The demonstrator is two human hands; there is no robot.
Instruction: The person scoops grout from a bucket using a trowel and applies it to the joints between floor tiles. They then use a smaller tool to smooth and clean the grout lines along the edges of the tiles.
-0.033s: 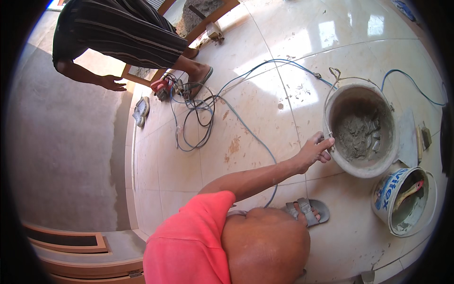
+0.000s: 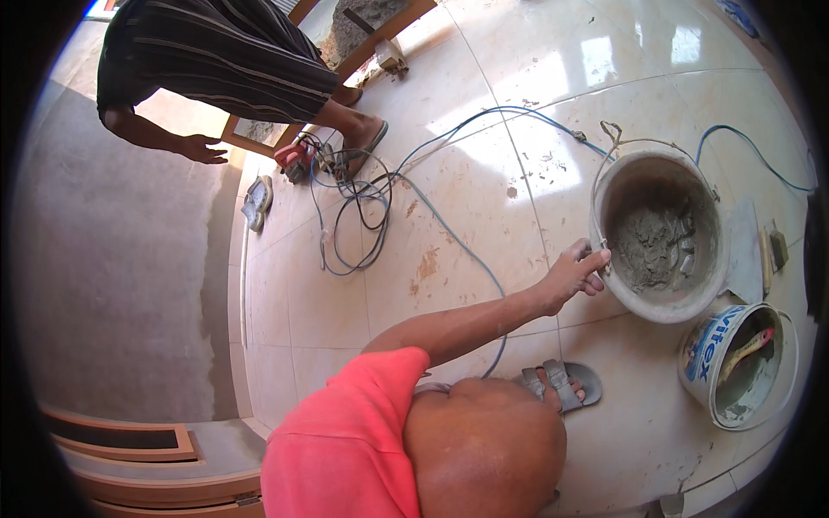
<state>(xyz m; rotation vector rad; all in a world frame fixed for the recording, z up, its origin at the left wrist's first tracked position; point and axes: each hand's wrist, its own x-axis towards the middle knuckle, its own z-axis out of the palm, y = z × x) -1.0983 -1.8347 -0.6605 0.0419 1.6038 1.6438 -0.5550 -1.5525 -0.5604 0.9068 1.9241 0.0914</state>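
My left arm reaches across to a round grey bucket on the tiled floor. At the bucket's near-left rim my left hand is closed, its fingers curled at the edge where the wire handle meets it. Wet grey mortar lies in the bottom of the bucket, with a few shiny smoothed lumps on its right side. Just below the bucket stands a white pail with blue lettering. A brush with a red-and-pale handle leans inside that pail. My right hand is out of the picture.
A blue cable crosses the floor to a tangled coil beside a red power tool. A co-worker in striped dark clothing stands at upper left. A flat pale sheet and wooden-handled tool lie right of the bucket.
The co-worker's hand has shifted slightly to the left. My left hand stays at the bucket's rim.
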